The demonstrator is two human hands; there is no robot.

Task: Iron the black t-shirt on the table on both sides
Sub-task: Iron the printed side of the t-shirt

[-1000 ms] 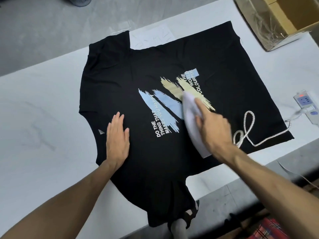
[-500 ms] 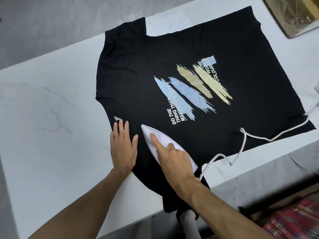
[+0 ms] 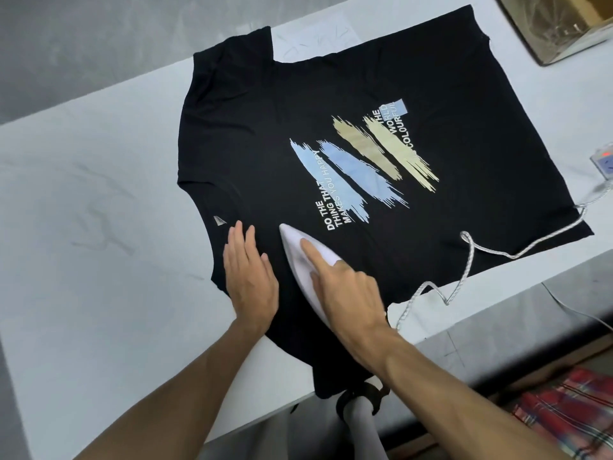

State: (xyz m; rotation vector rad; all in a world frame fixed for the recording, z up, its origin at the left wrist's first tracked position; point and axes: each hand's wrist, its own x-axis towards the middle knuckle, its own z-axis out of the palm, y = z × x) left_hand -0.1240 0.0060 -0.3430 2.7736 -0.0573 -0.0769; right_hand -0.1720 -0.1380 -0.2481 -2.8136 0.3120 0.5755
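1 second back the iron (image 3: 297, 252) sat on the print (image 3: 361, 167); now it works plain cloth at lower centre, right hand (image 3: 346, 288) gripping it, index finger outstretched. Left hand (image 3: 250, 277) presses flat beside, fingers together. Black t-shirt (image 3: 331, 91) lies print-up on the table (image 3: 99, 194) (underside probably still due).

One view only: head-worn wide-angle camera, facing forward and steeply down onto the table (image 3: 99, 167), close above its near edge.
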